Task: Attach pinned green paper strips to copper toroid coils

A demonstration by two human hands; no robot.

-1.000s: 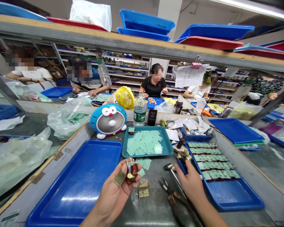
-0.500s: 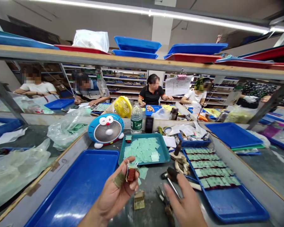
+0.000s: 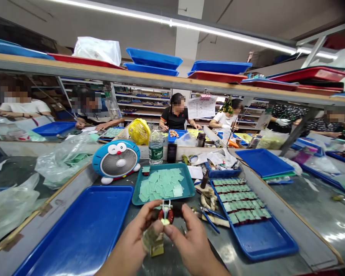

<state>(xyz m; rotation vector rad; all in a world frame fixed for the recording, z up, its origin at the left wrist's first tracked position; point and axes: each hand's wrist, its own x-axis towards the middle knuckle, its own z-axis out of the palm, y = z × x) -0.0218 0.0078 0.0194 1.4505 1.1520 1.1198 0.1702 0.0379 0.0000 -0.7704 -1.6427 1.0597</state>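
Note:
A small toroidal coil (image 3: pixel 170 217) with dark red windings, a pale middle and thin leads pointing up is held between both hands. My left hand (image 3: pixel 139 232) grips it from the left with thumb and fingers; its thumb wears a worn greenish wrap. From the right, my right hand (image 3: pixel 191 239) pinches it, the thumb at its lower edge. Something dark, perhaps a finger cover, shows at the right index fingertip. Below my left hand is a small yellowish block (image 3: pixel 157 250), partly hidden. Blue-handled pliers (image 3: pixel 209 220) lie to the right.
Ahead is a teal tray (image 3: pixel 135 197) of light green sheets. A blue tray (image 3: pixel 264 239) at right holds rows of green-topped coils; another blue tray (image 3: pixel 83 226) is at left. A cartoon-faced fan (image 3: pixel 116 161) and a water bottle (image 3: pixel 156 149) stand behind. Co-workers sit opposite.
My right hand has moved left from above the tools to the coil and now grips it with my left hand. The coil has been turned. The view has swung to the right.

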